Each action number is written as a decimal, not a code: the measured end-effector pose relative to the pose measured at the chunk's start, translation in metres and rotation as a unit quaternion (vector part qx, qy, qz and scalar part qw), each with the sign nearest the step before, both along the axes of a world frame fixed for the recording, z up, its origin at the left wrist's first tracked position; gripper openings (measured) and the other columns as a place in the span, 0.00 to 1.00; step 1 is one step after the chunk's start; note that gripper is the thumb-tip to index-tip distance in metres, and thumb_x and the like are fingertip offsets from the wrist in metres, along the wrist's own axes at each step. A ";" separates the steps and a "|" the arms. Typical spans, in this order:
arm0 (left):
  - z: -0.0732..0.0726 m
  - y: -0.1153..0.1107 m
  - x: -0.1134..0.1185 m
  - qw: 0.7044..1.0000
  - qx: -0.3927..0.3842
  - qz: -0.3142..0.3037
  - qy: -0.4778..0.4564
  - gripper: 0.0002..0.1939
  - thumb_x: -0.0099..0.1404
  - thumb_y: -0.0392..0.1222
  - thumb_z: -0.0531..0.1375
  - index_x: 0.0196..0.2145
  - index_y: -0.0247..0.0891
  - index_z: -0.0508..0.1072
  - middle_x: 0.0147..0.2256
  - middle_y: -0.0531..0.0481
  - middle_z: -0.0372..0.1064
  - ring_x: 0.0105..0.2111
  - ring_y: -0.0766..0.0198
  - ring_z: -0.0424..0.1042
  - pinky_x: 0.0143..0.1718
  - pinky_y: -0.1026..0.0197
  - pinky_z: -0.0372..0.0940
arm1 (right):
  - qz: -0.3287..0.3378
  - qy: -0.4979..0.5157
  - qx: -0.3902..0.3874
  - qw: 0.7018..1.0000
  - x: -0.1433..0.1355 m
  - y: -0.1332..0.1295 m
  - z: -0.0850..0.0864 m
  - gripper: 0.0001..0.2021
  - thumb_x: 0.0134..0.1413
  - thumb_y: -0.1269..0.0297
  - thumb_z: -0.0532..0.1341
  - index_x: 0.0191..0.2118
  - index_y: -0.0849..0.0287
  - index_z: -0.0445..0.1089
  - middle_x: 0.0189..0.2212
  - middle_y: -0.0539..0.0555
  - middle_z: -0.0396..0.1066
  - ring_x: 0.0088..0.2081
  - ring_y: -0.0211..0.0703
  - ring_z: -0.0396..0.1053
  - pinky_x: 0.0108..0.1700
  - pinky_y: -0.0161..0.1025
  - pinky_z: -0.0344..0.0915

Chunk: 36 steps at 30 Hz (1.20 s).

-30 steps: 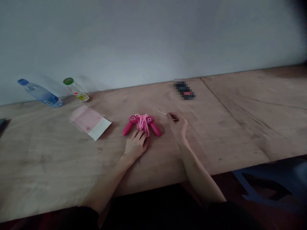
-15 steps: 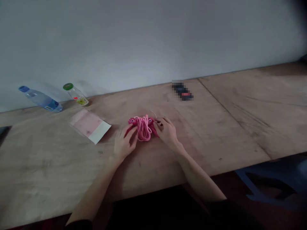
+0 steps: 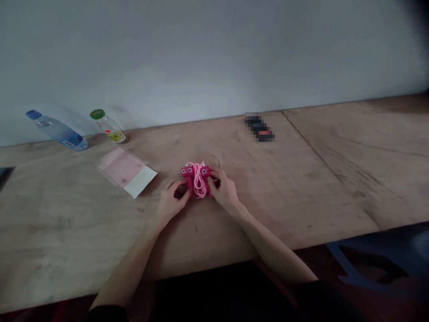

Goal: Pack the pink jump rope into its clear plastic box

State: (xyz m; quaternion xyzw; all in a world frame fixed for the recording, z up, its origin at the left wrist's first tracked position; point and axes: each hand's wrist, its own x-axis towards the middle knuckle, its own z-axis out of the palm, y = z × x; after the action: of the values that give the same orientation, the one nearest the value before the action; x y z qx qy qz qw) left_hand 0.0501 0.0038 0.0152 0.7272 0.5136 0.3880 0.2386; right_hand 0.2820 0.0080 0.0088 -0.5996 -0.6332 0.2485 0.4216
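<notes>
A coiled pink cord (image 3: 200, 181) lies on the wooden table between two dark pink handles with eye-like spots. The left handle (image 3: 188, 173) is touched by the fingers of my left hand (image 3: 172, 200), curled against its outer side. My right hand (image 3: 225, 190) has thumb and fingers closed round the outer side of the right handle (image 3: 205, 171). Both handles stand nearly parallel, close against the coil. A thin pale strand (image 3: 218, 158) sticks up behind my right fingers.
A pink and white packet (image 3: 129, 172) lies left of my hands. Behind it are a clear bottle with a blue cap (image 3: 60, 133) and a green-lidded bottle (image 3: 110, 129). A blurred dark object (image 3: 259, 128) lies near the wall. The table's front edge runs below my forearms.
Both hands have come closer together, pressing the handles inward against the coil. The handles, splayed apart before, now stand nearly parallel. The view has shifted slightly.
</notes>
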 end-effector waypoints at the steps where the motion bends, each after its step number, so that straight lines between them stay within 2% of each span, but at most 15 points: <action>1: -0.001 -0.001 0.001 1.000 0.005 0.003 -0.003 0.10 0.69 0.44 0.68 0.47 0.42 0.80 0.40 0.50 0.77 0.29 0.66 0.77 0.30 0.63 0.75 | 0.009 0.007 0.002 1.000 -0.002 -0.001 0.000 0.16 0.69 0.58 0.59 0.58 0.52 0.70 0.49 0.57 0.84 0.43 0.52 0.84 0.46 0.48 0.79; 3: -0.001 -0.001 0.002 0.999 0.032 0.000 -0.006 0.08 0.68 0.43 0.68 0.45 0.42 0.80 0.42 0.48 0.76 0.31 0.65 0.78 0.30 0.63 0.75 | 0.030 0.017 0.003 0.999 -0.007 -0.001 0.001 0.15 0.70 0.58 0.59 0.57 0.52 0.70 0.50 0.57 0.84 0.46 0.53 0.84 0.49 0.48 0.79; 7: 0.002 -0.003 0.001 0.995 0.092 -0.024 0.000 0.07 0.68 0.39 0.66 0.44 0.42 0.80 0.45 0.45 0.77 0.43 0.58 0.81 0.45 0.57 0.79 | 0.065 0.027 0.003 0.998 -0.016 -0.002 0.001 0.14 0.70 0.60 0.58 0.58 0.51 0.70 0.51 0.57 0.84 0.49 0.54 0.84 0.53 0.50 0.79; 9: 0.005 -0.005 -0.002 0.994 0.103 -0.036 0.000 0.09 0.67 0.37 0.66 0.45 0.42 0.80 0.44 0.46 0.78 0.45 0.57 0.80 0.48 0.55 0.78 | 0.076 0.039 0.001 0.996 -0.020 -0.003 0.001 0.15 0.71 0.61 0.57 0.59 0.50 0.70 0.52 0.57 0.83 0.51 0.53 0.83 0.56 0.50 0.78; 15: 0.011 -0.006 -0.008 0.991 0.116 -0.067 0.024 0.08 0.65 0.32 0.63 0.39 0.43 0.78 0.38 0.49 0.77 0.37 0.61 0.79 0.38 0.60 0.74 | 0.114 0.046 -0.015 0.992 -0.033 -0.010 0.005 0.18 0.71 0.62 0.58 0.62 0.49 0.68 0.52 0.56 0.83 0.51 0.52 0.83 0.53 0.47 0.79; 19: 0.009 -0.006 -0.010 0.991 0.102 -0.071 0.056 0.06 0.65 0.34 0.62 0.38 0.43 0.77 0.38 0.49 0.77 0.35 0.61 0.78 0.36 0.60 0.73 | 0.090 -0.010 -0.012 0.996 -0.036 -0.012 0.006 0.21 0.67 0.61 0.63 0.63 0.50 0.67 0.51 0.57 0.83 0.50 0.55 0.83 0.51 0.49 0.79; 22: 0.005 -0.007 -0.009 0.989 0.097 -0.043 0.099 0.05 0.65 0.35 0.62 0.38 0.43 0.76 0.38 0.48 0.77 0.37 0.60 0.79 0.37 0.60 0.73 | 0.054 -0.031 -0.010 0.998 -0.030 -0.009 0.005 0.18 0.66 0.61 0.63 0.60 0.51 0.68 0.48 0.56 0.84 0.48 0.54 0.83 0.50 0.49 0.79; 27: 0.006 -0.009 -0.004 0.983 0.048 0.070 0.161 0.06 0.66 0.41 0.64 0.42 0.43 0.74 0.43 0.46 0.75 0.42 0.55 0.79 0.34 0.59 0.70 | -0.030 -0.081 -0.021 0.996 -0.011 -0.003 -0.001 0.14 0.63 0.56 0.66 0.52 0.53 0.71 0.44 0.58 0.84 0.43 0.57 0.83 0.45 0.49 0.77; 30: 0.008 -0.007 -0.005 0.984 0.016 0.078 0.162 0.08 0.64 0.40 0.66 0.40 0.43 0.71 0.43 0.47 0.72 0.41 0.56 0.77 0.34 0.59 0.69 | -0.082 -0.122 -0.025 0.989 0.000 0.000 -0.005 0.14 0.63 0.54 0.66 0.50 0.54 0.72 0.41 0.60 0.83 0.41 0.59 0.82 0.43 0.50 0.76; 33: 0.008 -0.003 -0.011 0.982 0.009 0.093 0.164 0.09 0.62 0.40 0.67 0.38 0.43 0.70 0.43 0.47 0.71 0.39 0.57 0.77 0.33 0.59 0.67 | -0.094 -0.140 -0.021 0.986 0.009 0.000 -0.008 0.17 0.63 0.49 0.66 0.51 0.54 0.72 0.40 0.60 0.81 0.41 0.59 0.80 0.42 0.51 0.75; 36: 0.007 0.001 -0.017 0.979 0.014 0.113 0.171 0.09 0.62 0.40 0.67 0.39 0.42 0.71 0.43 0.47 0.71 0.39 0.57 0.77 0.32 0.59 0.67 | -0.071 -0.153 0.007 0.986 0.014 -0.001 -0.005 0.19 0.66 0.48 0.64 0.53 0.55 0.72 0.44 0.62 0.79 0.45 0.61 0.79 0.45 0.53 0.75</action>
State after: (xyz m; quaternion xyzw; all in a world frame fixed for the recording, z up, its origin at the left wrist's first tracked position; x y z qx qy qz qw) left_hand 0.0327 0.0050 0.0220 0.7233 0.6200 0.2896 0.0921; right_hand 0.2955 0.0069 0.0042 -0.6710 -0.6481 0.1189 0.3401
